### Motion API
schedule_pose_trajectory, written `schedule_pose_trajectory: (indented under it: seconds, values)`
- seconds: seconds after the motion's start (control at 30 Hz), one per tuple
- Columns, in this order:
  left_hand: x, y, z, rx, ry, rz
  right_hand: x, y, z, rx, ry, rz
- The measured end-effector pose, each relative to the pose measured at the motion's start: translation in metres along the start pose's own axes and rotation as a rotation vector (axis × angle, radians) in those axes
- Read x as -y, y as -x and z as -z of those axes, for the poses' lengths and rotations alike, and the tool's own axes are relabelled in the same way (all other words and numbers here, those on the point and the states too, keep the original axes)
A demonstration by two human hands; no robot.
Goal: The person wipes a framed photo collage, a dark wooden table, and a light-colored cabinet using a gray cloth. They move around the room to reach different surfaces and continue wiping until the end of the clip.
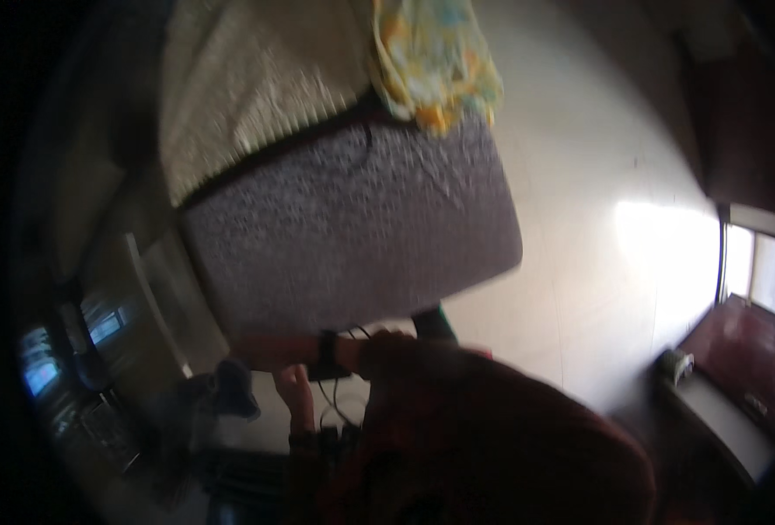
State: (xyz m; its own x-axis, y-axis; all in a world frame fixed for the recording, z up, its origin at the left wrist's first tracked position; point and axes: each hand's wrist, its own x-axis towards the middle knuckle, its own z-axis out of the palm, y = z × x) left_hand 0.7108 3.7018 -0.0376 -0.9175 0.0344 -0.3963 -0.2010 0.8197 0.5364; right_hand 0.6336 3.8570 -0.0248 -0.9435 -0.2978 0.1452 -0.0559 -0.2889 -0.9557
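My left hand (294,388) rises from the lower edge with a dark cuff or band at the wrist. Its fingers look curled, but blur hides whether they hold anything. Above it a forearm with a black wristband (326,353) lies across the view. A dim hand, seemingly my right hand (355,353), continues from that band beside the dark red sleeve (492,420); its fingers are lost in shadow. Black cables (335,403) and a small dark object (330,378) are close to both hands. Just beyond them is the padded, purple-grey patterned surface (361,230).
A beige textured cover (263,85) and a yellow floral cloth (437,59) lie over the padded surface's far side. Pale floor (558,197) runs along the right. Reddish-brown furniture (748,361) stands near a bright opening. Blue cloth (235,390) appears left of the hands.
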Motion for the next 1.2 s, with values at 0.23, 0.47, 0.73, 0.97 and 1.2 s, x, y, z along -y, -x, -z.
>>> schedule_pose_trajectory:
  seconds: [0.23, 0.47, 0.73, 0.97, 1.2]
  values:
    - [-0.025, 0.026, -0.035, 0.705, 0.02, -0.196, -0.059, 0.356, 0.222, -0.643, 0.636, -1.187]
    - [-0.006, 0.03, 0.019, 0.554, 0.074, -0.183, 0.143, 0.675, 0.266, -1.734, 0.833, -1.369]
    - [0.076, 0.085, 0.104, 0.377, 0.101, -0.197, -0.005, 0.424, 0.169, -0.973, 0.995, -1.137]
    - [0.204, 0.158, 0.172, -0.04, 0.076, -0.146, -0.106, 0.072, -0.175, 0.23, 0.661, -0.682]
    - [0.251, 0.198, 0.256, -0.675, 0.364, -0.223, 0.052, -0.028, -0.35, 0.314, -0.368, -0.25]
